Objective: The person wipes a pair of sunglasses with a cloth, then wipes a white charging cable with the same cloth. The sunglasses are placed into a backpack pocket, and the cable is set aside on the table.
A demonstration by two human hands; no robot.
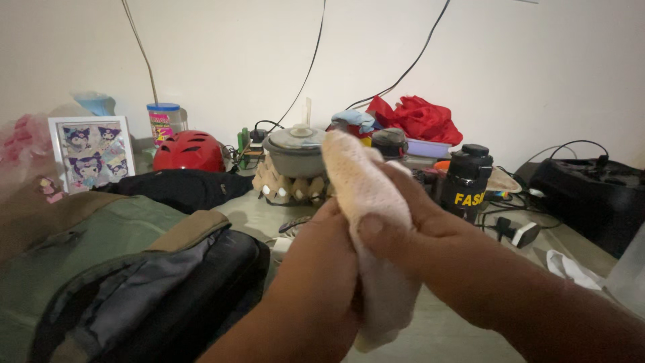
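Observation:
Both my hands hold a pale pink-white cloth [363, 181] in front of me, low in the middle of the view. My left hand [321, 269] grips the lower part of it from the left, fingers closed around it. From the right, my right hand [403, 225] clamps the cloth with the thumb pressed on its front. The cloth's rounded top stands up above my hands, and its lower end hangs down below them.
An open green and black bag [134, 282] lies at the left. Behind stand a framed cartoon picture [91, 153], a red helmet [189, 151], a grey pot [295, 151] on an egg carton, a black bottle [467, 181], red fabric [420, 117] and a black bag [591, 195].

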